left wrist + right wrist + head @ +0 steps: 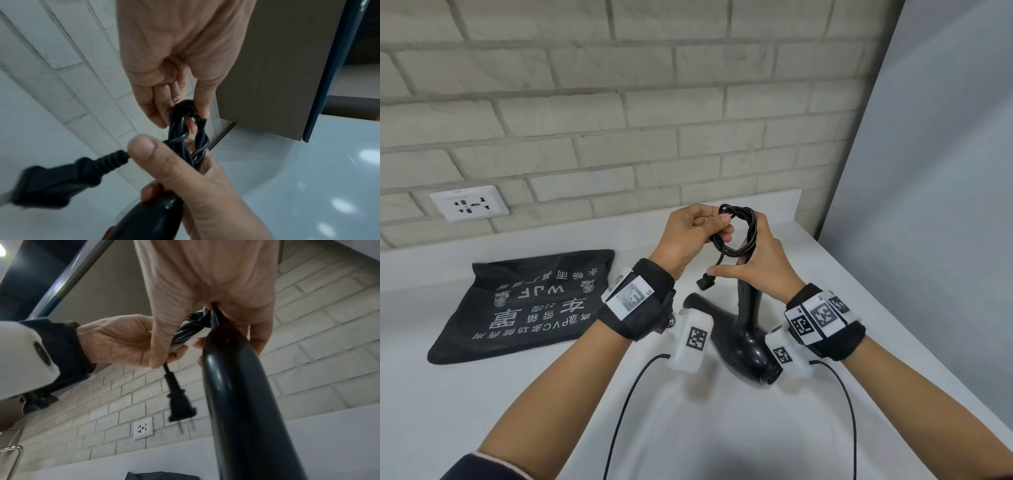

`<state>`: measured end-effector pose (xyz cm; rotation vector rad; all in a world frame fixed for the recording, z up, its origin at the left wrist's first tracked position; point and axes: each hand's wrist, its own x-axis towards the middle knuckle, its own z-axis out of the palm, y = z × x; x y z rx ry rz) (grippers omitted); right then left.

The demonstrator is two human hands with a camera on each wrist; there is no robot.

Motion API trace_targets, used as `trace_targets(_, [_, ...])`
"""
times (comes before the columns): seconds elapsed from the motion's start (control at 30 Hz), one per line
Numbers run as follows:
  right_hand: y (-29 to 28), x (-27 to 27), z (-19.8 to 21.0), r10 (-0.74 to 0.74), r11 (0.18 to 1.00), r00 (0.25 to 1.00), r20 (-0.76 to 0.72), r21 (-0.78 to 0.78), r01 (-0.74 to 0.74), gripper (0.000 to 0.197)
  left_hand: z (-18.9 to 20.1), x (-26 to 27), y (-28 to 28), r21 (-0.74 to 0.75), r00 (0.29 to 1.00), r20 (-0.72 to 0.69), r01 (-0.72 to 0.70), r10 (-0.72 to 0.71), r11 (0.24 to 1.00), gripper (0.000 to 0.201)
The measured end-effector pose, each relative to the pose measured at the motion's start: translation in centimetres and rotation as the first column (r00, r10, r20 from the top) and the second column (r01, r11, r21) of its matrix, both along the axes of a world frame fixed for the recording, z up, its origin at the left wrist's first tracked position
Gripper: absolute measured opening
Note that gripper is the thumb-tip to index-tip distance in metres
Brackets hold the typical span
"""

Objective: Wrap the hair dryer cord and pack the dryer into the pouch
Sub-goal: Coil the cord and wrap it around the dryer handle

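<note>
**Cord coiled above the handle, pouch waiting to the left**

The glossy black plastic hair dryer (pixel 743 329) stands over the white table (pixel 551 394) with its handle pointing up and away and its barrel lying across the near side, nozzle towards the left. The right hand (pixel 760 260) curls round the top of the handle and, with it, the right side of the coiled black rubber cord (pixel 739 233), which forms a loose ring just above the handle end. The left hand (pixel 688 236) pinches the ring's left side between thumb and curled fingers (pixel 144 152). The black two-pin plug (pixel 180 407) dangles free below that pinch, near the handle.

The relation that matters next is between the bundle and the flat black fabric pouch with white printed lettering (pixel 527 308). It lies on the table to the left, well apart from the dryer, and the left hand is the nearer one to it. The dryer's long axis runs roughly near to far, while the pouch's edges spread left to right.

Which edge of the pouch opens cannot be made out from here; it may be the far one. The coil looks twisted on itself in the left wrist view, but whether the loose end is tucked through is hidden by the fingers. The wrist cameras cover part of the barrel. A white wall socket (pixel 469 202) sits in the brick wall at far left.
</note>
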<state>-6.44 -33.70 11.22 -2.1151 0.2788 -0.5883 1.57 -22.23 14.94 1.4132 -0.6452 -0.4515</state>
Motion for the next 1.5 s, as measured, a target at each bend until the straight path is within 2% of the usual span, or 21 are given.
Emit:
trace_targets(0.2, [0.0,0.6,-0.5,-0.092,0.994,0.995,0.04,0.055,0.09,0.081,0.0,-0.2,0.1,-0.023,0.999,0.035,-0.026,0.027,0.999,0.003])
trace_targets(0.33, [-0.1,1.0,-0.7,-0.101,0.98,0.995,0.006,0.172,0.098,0.072,-0.6,-0.4,0.4,-0.057,0.999,-0.001,-0.043,0.044,0.997,0.003])
trace_targets(0.43, [-0.2,1.6,-1.2,-0.044,0.955,0.999,-0.024,0.293,0.049,0.065,-0.8,-0.3,0.6,-0.076,0.998,-0.037,-0.048,0.045,0.996,0.005])
trace_targets(0.63, [-0.8,1.2,-0.1,0.152,0.817,0.986,-0.071,0.571,-0.085,0.068,-1.4,0.3,1.0,-0.078,0.994,-0.098,-0.062,0.054,0.995,0.007])
trace_targets(0.7, [-0.9,1.0,0.4,0.196,0.777,0.98,-0.043,0.617,-0.128,0.06,-1.5,0.4,0.8,-0.069,0.993,-0.101,-0.063,0.056,0.996,0.008])
trace_targets(0.73, [-0.9,1.0,0.8,0.205,0.764,0.978,-0.03,0.629,-0.141,0.048,-1.5,0.4,0.7,-0.062,0.994,-0.098,-0.061,0.054,0.996,0.008])
trace_targets(0.8, [-0.7,1.0,1.2,0.189,0.767,0.982,-0.016,0.627,-0.137,0.02,-1.5,0.3,0.5,-0.056,0.994,-0.094,-0.056,0.051,0.997,0.006])
trace_targets(0.83, [-0.6,1.1,1.2,0.171,0.777,0.985,-0.016,0.617,-0.125,0.015,-1.5,0.2,0.5,-0.057,0.994,-0.093,-0.055,0.05,0.997,0.005])
trace_targets(0.97, [-0.4,1.5,0.7,0.114,0.807,0.993,-0.031,0.586,-0.074,0.024,-1.4,0.2,0.4,-0.059,0.996,-0.083,-0.048,0.043,0.997,0.003])
trace_targets(1.1, [-0.5,1.8,0.2,0.013,0.813,0.999,-0.036,0.582,0.01,0.02,-1.7,0.4,0.2,-0.036,0.993,-0.045,-0.108,0.106,0.994,0.007])
trace_targets(1.2, [-0.6,1.7,0.0,0.005,0.815,1.0,0.004,0.58,-0.006,0.027,-2.1,0.7,0.0,-0.008,0.986,-0.025,-0.163,0.163,0.987,0.011])
trace_targets(1.33, [-0.9,1.6,0.1,0.018,0.834,0.999,0.035,0.55,-0.034,0.027,-2.1,0.8,-0.3,0.015,0.985,-0.009,-0.17,0.171,0.985,0.008])
trace_targets(1.4, [-1.1,1.6,0.1,0.024,0.835,0.999,0.03,0.549,-0.037,0.024,-2.1,0.9,-0.4,0.018,0.985,-0.015,-0.17,0.17,0.985,0.009])
trace_targets(1.5, [-1.3,1.6,0.0,0.044,0.838,0.999,0.019,0.544,-0.047,0.007,-2.2,0.9,-0.4,0.005,0.986,-0.043,-0.16,0.16,0.987,0.014])
